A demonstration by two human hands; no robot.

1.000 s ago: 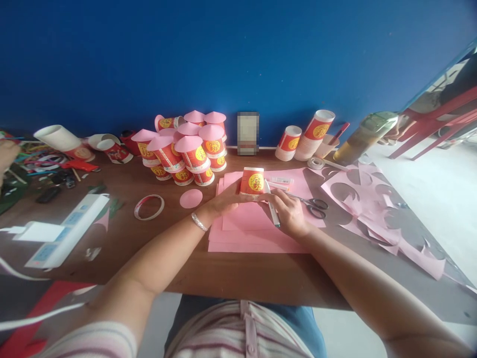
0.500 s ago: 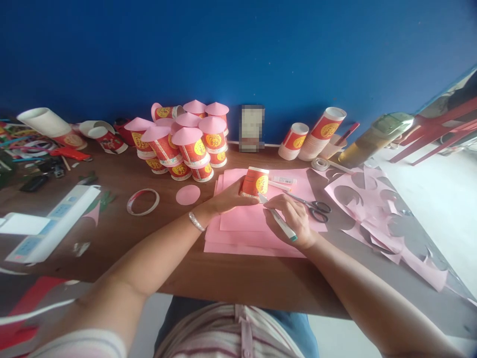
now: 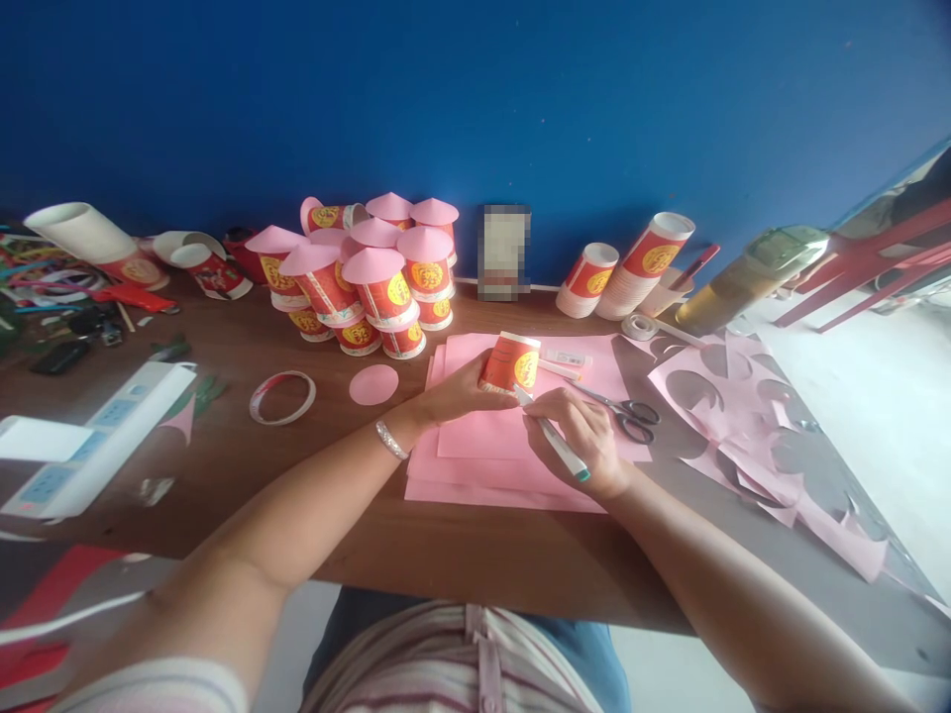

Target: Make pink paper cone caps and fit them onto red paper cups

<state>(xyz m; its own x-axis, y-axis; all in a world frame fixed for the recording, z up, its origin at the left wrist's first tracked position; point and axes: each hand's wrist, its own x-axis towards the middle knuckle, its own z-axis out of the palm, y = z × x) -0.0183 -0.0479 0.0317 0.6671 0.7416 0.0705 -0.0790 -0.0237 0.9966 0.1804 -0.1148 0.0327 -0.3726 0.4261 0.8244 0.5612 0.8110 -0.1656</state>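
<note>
In the head view, the left hand (image 3: 467, 389) curls its grip around a tilted red paper cup (image 3: 506, 364), apparently to steady it over the stacked pink sheets (image 3: 472, 443) on the surface (image 3: 364, 540). The right hand (image 3: 586, 436) pinches a slim white tool (image 3: 562, 452) with a green end, angled seemingly so its tip reaches the cup's near edge; contact is unclear. Scissors (image 3: 634, 421) lie just beside, probably for easy reach.

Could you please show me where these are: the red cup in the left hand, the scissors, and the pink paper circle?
Red cup (image 3: 506, 362): head view, on its red side.
Scissors (image 3: 615, 404): head view, where blades meet handles.
Pink paper circle (image 3: 373, 385): head view, on its middle.
</note>
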